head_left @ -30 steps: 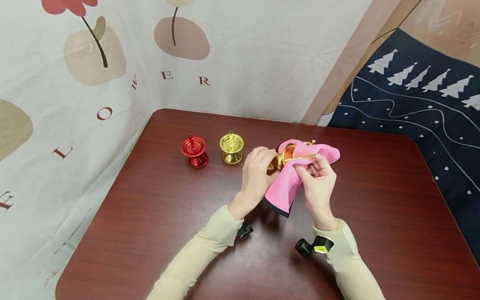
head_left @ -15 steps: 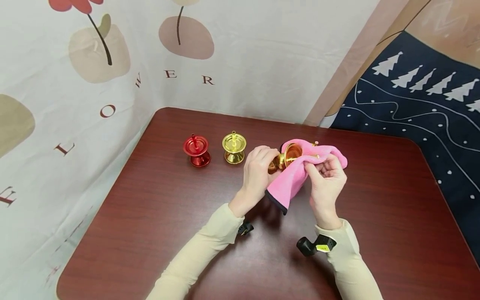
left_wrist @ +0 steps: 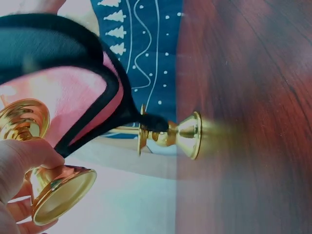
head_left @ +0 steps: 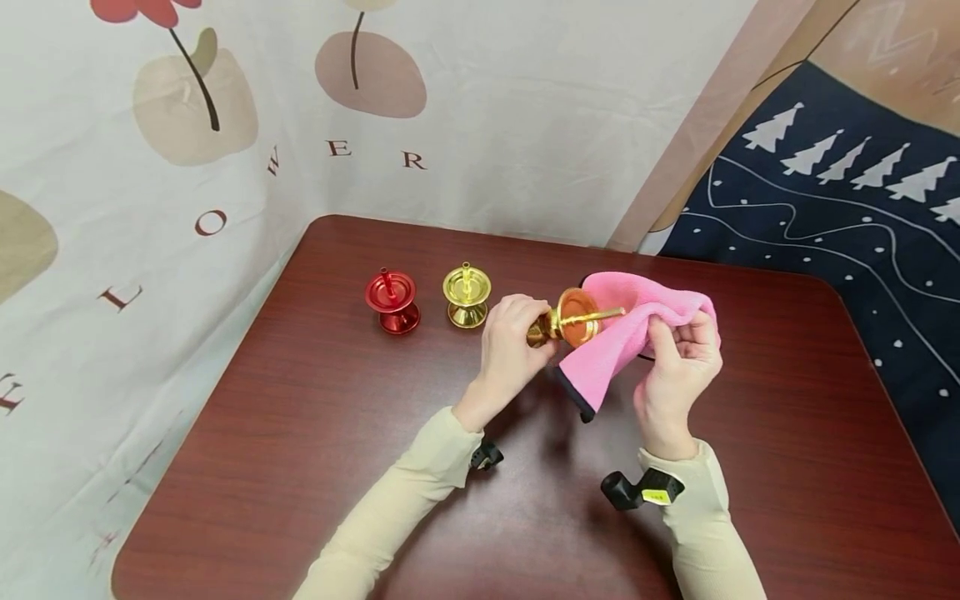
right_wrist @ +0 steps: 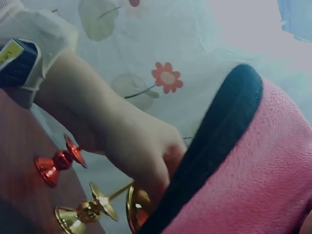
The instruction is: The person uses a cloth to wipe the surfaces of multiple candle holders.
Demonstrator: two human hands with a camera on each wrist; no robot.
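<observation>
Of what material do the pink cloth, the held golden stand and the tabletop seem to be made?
Pink cloth: soft, matte textile, perhaps microfibre, judging by its fuzzy nap.
Golden stand: probably polished metal, from its sharp highlights; metallised plastic is possible.
Tabletop: satin wood or wood-look laminate, from streaky grain.

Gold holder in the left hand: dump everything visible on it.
The gold holder looks like polished metal: flared foot, short knobbed stem, round dish, thin rod standing out from the dish. The left wrist view shows a pale underside to the foot. It is tipped well over, rod pointing right in the head view, and raised off the table. The left hand grips it near the foot. The pink cloth is close by the dish; contact is unclear.
</observation>
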